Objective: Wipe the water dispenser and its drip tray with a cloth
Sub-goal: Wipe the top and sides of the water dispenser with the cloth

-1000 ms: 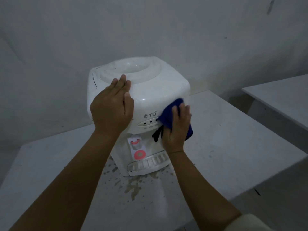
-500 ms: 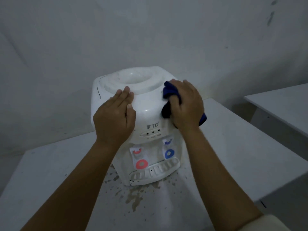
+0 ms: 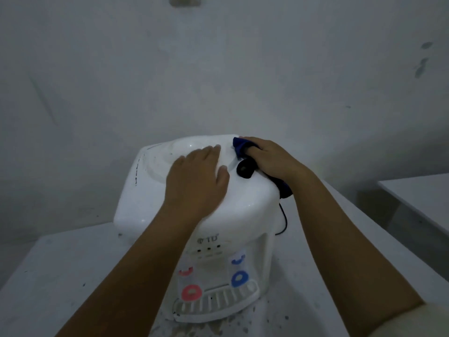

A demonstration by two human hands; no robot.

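White plastic water dispenser (image 3: 245, 203) sits on a pale table (image 3: 73, 276), w/ glossy rounded shoulders & a shallow round bottle well (image 3: 175, 154) sunk in its top. Left hand (image 3: 196, 176) lies flat on the top, fingers straight & together, palm down, tips reaching the well's rim; holds nothing. Right hand (image 3: 272, 159) is on the top's back-right corner, fingers curled round a dark blue cloth (image 3: 240, 147), soft & bunched, pressing it on the plastic. Cloth pokes out past the fingertips, and another bit hangs below the wrist at the dispenser's right edge. A dark rounded fold or loop shows under the thumb; can't tell exactly what it is.

Front panel: small logo, three dark dots, two taps – red one (image 3: 191, 291) on the left, blue one (image 3: 239, 278) on the right, each w/ a ring-shaped lever. Below them the drip tray (image 3: 213, 305), white, slotted grille, curved front, untouched by either hand. A thin black cord (image 3: 283, 220) trails down the dispenser's right side. Table surface in front of the tray is speckled w/ brownish stains (image 3: 233, 324). Dull grey wall (image 3: 218, 69) behind, smudged. Second pale table (image 3: 418, 193) at far right.
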